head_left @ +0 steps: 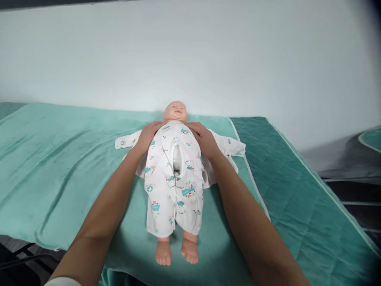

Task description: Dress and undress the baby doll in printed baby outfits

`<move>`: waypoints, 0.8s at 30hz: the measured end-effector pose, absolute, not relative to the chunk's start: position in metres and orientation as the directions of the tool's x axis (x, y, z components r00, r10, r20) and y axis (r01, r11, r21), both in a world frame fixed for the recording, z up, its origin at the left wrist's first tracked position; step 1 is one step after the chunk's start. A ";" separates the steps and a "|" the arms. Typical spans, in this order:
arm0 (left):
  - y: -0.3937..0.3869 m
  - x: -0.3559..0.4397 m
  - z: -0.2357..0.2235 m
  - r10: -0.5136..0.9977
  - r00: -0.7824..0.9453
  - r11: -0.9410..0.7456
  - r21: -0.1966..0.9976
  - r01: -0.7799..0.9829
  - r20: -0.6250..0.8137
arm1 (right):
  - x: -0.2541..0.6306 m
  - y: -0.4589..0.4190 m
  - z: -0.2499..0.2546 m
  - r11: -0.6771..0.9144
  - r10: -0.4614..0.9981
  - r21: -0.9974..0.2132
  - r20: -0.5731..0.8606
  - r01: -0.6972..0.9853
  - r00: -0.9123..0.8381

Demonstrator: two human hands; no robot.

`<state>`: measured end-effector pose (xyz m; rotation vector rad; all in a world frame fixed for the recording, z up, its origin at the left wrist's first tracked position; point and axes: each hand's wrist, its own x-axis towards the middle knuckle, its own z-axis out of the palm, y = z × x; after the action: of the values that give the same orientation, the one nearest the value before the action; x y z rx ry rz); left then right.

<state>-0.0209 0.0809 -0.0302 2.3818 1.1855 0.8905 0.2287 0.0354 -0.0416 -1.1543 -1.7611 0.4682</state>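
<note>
A baby doll (pixel 175 112) lies on its back on a teal towel (pixel 59 167), head toward the wall and bare feet toward me. It wears a white romper (pixel 175 186) with small teal and pink prints, partly open down the front. My left hand (pixel 148 134) rests on the doll's left-side shoulder, fingers curved over the cloth. My right hand (pixel 204 139) lies on the other shoulder the same way. Both hands press the garment near the collar; the fingertips are partly hidden by the fabric.
The towel covers a bed or table with a quilted teal cover (pixel 297 190) showing at the right. A pale wall (pixel 190 51) stands right behind. The near edge drops off to a dark floor (pixel 18 258) at the left.
</note>
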 end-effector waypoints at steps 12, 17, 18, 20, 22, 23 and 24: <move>0.034 -0.048 -0.054 0.834 0.348 -0.549 0.586 0.596 0.428 | 0.225 -0.016 -0.066 0.329 0.877 -0.855 0.434 0.402 0.205; 0.017 -0.052 -0.050 0.762 0.418 -0.635 0.446 0.631 0.494 | 0.226 -0.026 -0.063 0.100 0.905 -0.912 0.249 0.397 0.345; 0.016 -0.052 -0.049 0.759 0.414 -0.632 0.417 0.653 0.503 | 0.226 -0.027 -0.062 0.069 0.921 -0.915 0.212 0.397 0.326; 0.013 -0.050 -0.045 0.774 0.378 -0.598 0.388 0.702 0.509 | 0.229 -0.029 -0.058 0.016 0.955 -0.923 0.128 0.384 0.269; 0.009 -0.047 -0.041 0.799 0.339 -0.557 0.398 0.729 0.496 | 0.231 -0.030 -0.056 -0.021 0.980 -0.940 0.048 0.339 0.193; 0.006 -0.045 -0.038 0.813 0.321 -0.540 0.425 0.726 0.486 | 0.232 -0.030 -0.056 -0.029 0.987 -0.952 0.021 0.305 0.158; 0.004 -0.042 -0.036 0.828 0.300 -0.525 0.467 0.712 0.473 | 0.233 -0.030 -0.056 -0.030 0.992 -0.963 0.005 0.266 0.129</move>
<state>-0.0425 0.0036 -0.0359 2.3921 1.4321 1.0305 0.2326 -0.0302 -0.0563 -1.4725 -1.2984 0.9807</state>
